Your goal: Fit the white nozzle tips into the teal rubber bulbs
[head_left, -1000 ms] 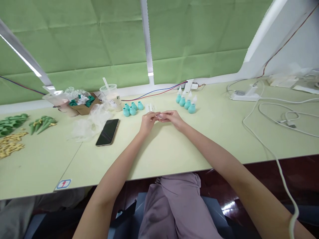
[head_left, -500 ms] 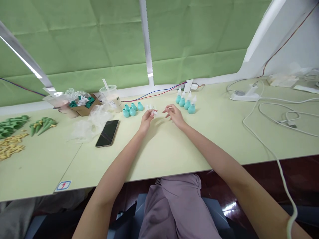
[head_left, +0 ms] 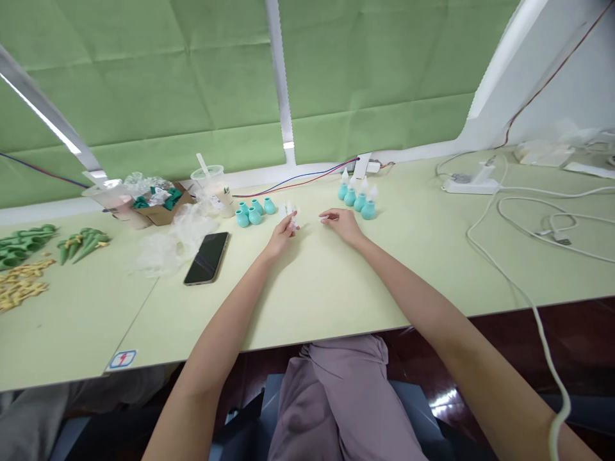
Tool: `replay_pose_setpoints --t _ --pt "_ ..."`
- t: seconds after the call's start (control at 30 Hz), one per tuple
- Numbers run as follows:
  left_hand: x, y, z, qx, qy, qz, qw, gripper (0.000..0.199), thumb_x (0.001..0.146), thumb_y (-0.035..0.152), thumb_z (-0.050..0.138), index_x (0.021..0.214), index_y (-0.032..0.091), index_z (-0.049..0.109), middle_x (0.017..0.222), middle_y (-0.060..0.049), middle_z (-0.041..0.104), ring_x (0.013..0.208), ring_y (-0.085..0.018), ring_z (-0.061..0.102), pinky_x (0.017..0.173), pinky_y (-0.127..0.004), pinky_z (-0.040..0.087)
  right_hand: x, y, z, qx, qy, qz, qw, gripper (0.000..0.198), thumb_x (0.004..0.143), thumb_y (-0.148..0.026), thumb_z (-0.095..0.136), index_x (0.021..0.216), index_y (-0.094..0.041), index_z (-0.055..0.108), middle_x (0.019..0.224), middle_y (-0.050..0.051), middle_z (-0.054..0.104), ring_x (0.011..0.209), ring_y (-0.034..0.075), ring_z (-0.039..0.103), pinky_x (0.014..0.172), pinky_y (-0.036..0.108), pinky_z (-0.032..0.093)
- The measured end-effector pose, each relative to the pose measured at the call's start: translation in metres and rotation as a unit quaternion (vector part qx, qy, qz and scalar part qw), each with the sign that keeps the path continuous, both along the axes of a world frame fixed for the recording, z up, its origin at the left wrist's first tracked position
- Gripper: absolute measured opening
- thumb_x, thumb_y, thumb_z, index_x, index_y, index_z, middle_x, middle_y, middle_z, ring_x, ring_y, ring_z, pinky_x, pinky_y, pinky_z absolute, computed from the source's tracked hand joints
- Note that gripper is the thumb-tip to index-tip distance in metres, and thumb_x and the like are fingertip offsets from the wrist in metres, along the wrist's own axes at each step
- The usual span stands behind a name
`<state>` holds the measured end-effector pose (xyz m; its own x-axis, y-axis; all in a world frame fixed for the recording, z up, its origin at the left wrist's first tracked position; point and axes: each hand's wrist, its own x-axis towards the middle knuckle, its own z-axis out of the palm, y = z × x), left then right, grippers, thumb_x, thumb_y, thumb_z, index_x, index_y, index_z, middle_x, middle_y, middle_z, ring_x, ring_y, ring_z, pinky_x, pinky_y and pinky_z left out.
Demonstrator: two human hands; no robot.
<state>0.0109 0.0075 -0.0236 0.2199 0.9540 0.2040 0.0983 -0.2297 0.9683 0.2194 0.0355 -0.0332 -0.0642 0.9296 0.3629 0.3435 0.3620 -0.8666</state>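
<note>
Near the middle of the table, my left hand (head_left: pixel 279 238) is closed on a small whitish translucent piece (head_left: pixel 294 224), its exact kind too small to tell. To the right, my right hand (head_left: pixel 343 224) pinches another small white piece (head_left: pixel 323 219) between thumb and fingers. A gap separates the two hands. Just behind the left one stand a few white pointed pieces (head_left: pixel 289 208), partly hidden. Several round turquoise pots with open necks (head_left: pixel 254 216) are grouped to the left. Behind my right hand, several turquoise pots (head_left: pixel 368 210) stand in a row with white flame-shaped tips (head_left: pixel 373 193) on top.
A phone (head_left: pixel 207 258) lies left of my left arm, beside a crumpled plastic bag (head_left: pixel 166 250). Farther back are a drink cup (head_left: pixel 216 191) and a cardboard box (head_left: pixel 166 211). Green cones (head_left: pixel 84 242) lie far left. A power strip (head_left: pixel 471 186) with white cables occupies the right.
My right hand has turned and closed from loosely spread fingers into a pinch, with a small white piece now showing in it. My left hand has tilted and shifted slightly down and left.
</note>
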Motion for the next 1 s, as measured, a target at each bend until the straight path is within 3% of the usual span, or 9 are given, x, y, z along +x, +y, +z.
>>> replay_pose_setpoints --t 0.1,0.2,0.37,0.67,0.8,1.0 --pt "0.002 -0.001 -0.001 0.01 0.023 0.003 1.0 0.035 0.08 0.035 0.056 0.107 0.013 0.057 0.088 -0.005 0.059 0.082 -0.012 0.052 0.076 -0.025 0.04 -0.014 -0.01 0.008 -0.04 0.136 0.063 0.988 0.024 0.06 -0.025 0.073 0.083 -0.017 0.069 0.079 0.004 0.07 0.073 0.017 0.066 0.077 0.034 0.053" --pt "0.002 0.0 -0.001 0.015 0.034 -0.003 0.999 0.032 0.078 0.038 0.058 0.094 0.011 0.06 0.082 -0.004 0.06 0.076 -0.012 0.052 0.073 -0.025 0.04 -0.024 -0.017 0.013 -0.047 0.197 0.092 0.975 0.03 0.054 -0.03 0.077 0.079 -0.016 0.069 0.077 0.004 0.07 0.072 0.017 0.066 0.077 0.033 0.054" --pt "0.003 -0.002 0.003 0.034 0.048 -0.019 0.998 0.035 0.077 0.043 0.057 0.089 0.011 0.063 0.073 -0.002 0.057 0.061 -0.009 0.047 0.063 -0.024 0.039 -0.027 -0.02 0.015 -0.049 0.202 0.091 0.974 0.032 0.051 -0.035 0.079 0.074 -0.016 0.07 0.072 0.004 0.07 0.068 0.016 0.065 0.075 0.032 0.054" --pt "0.012 -0.01 0.011 0.074 0.041 -0.02 0.996 0.033 0.08 0.042 0.053 0.08 0.011 0.064 0.063 -0.001 0.055 0.058 -0.009 0.046 0.061 -0.023 0.039 -0.028 -0.028 0.021 -0.105 0.248 0.067 0.961 0.035 0.05 -0.041 0.08 0.072 -0.016 0.069 0.07 0.004 0.07 0.064 0.016 0.067 0.064 0.028 0.054" --pt "0.011 -0.012 0.015 0.101 0.076 0.003 0.992 0.029 0.079 0.036 0.051 0.085 0.011 0.065 0.062 0.0 0.055 0.056 -0.009 0.044 0.058 -0.022 0.038 -0.027 -0.029 0.022 -0.103 0.226 0.071 0.966 0.036 0.048 -0.042 0.08 0.07 -0.016 0.069 0.067 0.004 0.069 0.061 0.016 0.066 0.059 0.026 0.052" --pt "0.012 -0.017 0.02 0.128 0.123 0.019 0.984 0.031 0.08 0.033 0.05 0.094 0.011 0.066 0.064 -0.001 0.056 0.055 -0.009 0.042 0.056 -0.021 0.036 -0.023 -0.026 0.025 -0.065 0.197 0.104 0.973 0.038 0.045 -0.044 0.081 0.067 -0.015 0.069 0.063 0.004 0.068 0.062 0.016 0.066 0.063 0.028 0.053"
